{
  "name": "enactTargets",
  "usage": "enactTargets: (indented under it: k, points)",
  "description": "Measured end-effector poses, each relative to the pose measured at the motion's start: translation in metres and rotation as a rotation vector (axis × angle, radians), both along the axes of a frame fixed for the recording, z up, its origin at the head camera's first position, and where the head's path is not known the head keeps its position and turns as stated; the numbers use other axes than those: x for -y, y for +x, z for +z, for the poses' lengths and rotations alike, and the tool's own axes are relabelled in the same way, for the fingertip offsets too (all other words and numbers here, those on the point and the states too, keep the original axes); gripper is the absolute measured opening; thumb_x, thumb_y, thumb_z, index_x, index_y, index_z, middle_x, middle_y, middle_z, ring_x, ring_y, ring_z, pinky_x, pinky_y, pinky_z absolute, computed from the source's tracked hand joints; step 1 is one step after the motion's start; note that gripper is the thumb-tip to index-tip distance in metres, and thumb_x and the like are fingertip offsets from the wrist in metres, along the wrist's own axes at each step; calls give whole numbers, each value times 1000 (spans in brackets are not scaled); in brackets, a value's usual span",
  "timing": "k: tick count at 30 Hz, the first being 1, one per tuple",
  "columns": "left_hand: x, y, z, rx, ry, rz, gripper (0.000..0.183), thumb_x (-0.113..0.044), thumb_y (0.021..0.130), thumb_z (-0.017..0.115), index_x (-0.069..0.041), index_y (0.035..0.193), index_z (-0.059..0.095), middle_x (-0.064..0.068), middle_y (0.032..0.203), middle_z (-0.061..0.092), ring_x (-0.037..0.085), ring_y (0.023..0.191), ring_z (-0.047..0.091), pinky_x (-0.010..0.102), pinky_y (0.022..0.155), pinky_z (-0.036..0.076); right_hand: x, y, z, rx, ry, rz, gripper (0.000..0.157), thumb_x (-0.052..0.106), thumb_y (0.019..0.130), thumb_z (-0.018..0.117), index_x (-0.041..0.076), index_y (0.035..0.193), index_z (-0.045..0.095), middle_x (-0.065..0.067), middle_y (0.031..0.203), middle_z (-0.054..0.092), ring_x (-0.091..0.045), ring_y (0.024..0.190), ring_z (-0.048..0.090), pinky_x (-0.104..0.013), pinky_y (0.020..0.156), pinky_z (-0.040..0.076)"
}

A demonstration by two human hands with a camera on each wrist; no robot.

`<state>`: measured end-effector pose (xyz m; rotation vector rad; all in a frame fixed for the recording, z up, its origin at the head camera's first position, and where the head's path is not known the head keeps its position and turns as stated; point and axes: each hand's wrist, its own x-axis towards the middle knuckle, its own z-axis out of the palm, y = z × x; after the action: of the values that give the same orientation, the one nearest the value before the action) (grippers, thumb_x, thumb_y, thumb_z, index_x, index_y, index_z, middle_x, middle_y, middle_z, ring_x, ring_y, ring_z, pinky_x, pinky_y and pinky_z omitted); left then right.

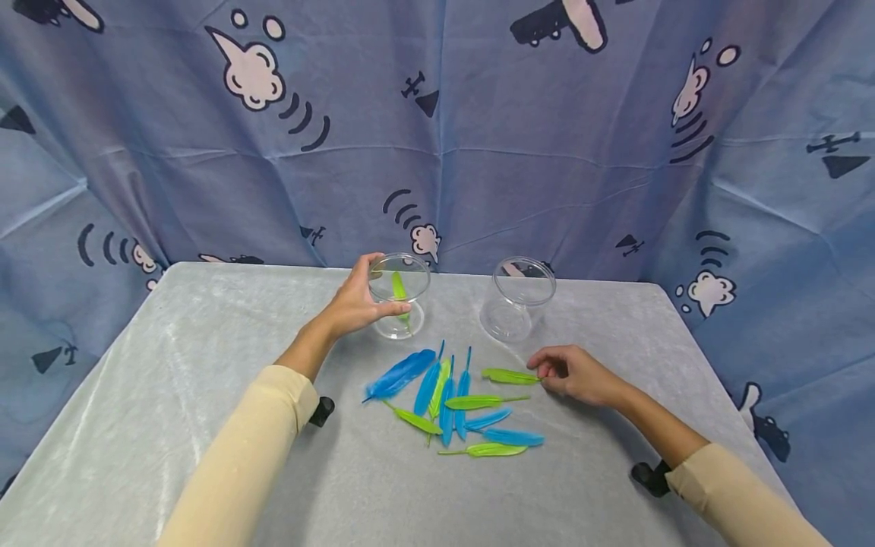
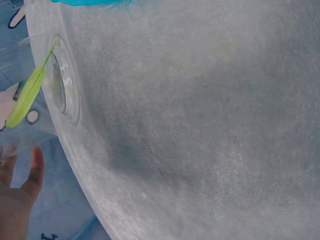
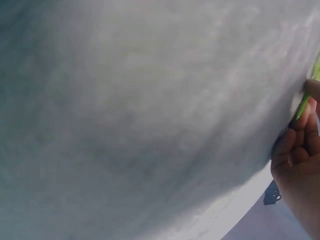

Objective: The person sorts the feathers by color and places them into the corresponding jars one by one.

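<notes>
At the back of the table, my left hand (image 1: 357, 300) holds a clear plastic cup (image 1: 392, 330) near its rim, thumb across the front and fingers at the far side. One green feather (image 1: 399, 286) stands inside this cup; the left wrist view shows its quill (image 2: 49, 56) reaching the cup's bottom. My right hand (image 1: 579, 374) pinches the quill end of a green feather (image 1: 506, 376) at the right of the feather group. In the right wrist view, the quill tip (image 3: 301, 110) pokes out between thumb and fingers.
A second clear cup (image 1: 509, 323) stands upright to the right, with nothing visible in it. Several blue feathers (image 1: 403, 374) and green feathers (image 1: 478, 402) lie loosely overlapping mid-table. The grey cloth-covered table (image 1: 171, 365) ends at a patterned blue curtain (image 1: 369, 114).
</notes>
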<state>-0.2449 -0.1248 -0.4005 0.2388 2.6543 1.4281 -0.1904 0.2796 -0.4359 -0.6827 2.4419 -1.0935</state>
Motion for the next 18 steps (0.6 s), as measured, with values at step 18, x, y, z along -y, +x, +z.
enactTargets:
  k: [18]
  points:
    - [0, 1, 0, 7, 5, 4, 103, -42, 78, 84, -18, 154, 20, 11, 159, 27, 32, 144, 30, 56, 114, 28, 30, -4, 38, -197, -23, 0, 21, -6, 92, 63, -2, 112, 67, -10, 93, 68, -15, 85, 62, -29, 76, 54]
